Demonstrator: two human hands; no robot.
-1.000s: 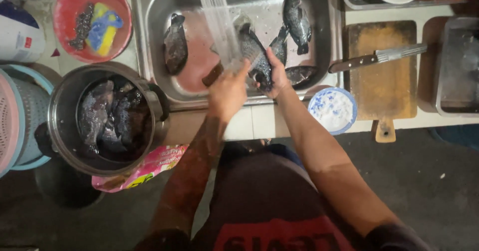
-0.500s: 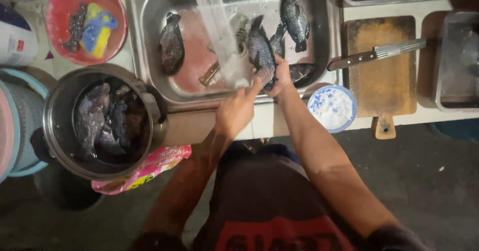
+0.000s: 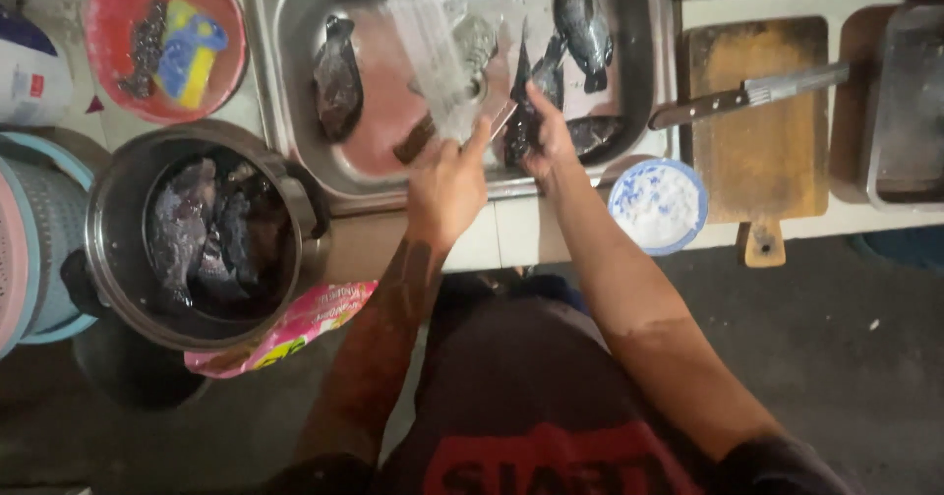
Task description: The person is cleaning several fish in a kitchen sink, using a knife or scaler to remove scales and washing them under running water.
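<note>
Both hands lowered since prior frame | right hand [image 3: 547,133] fingers clamp dark wet fish [image 3: 522,112]; left hand [image 3: 447,182] fingers curled, contents untellable | risk: slippery fish drops into steel sink [image 3: 295,82]; water stream [image 3: 433,53] splashes

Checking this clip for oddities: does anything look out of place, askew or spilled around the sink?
One thing: a knife lies askew on the wooden cutting board, its blade jutting past the board's right edge toward a metal tray. Otherwise, the right hand holds a dark fish beside the water stream; left hand alongside.
</note>
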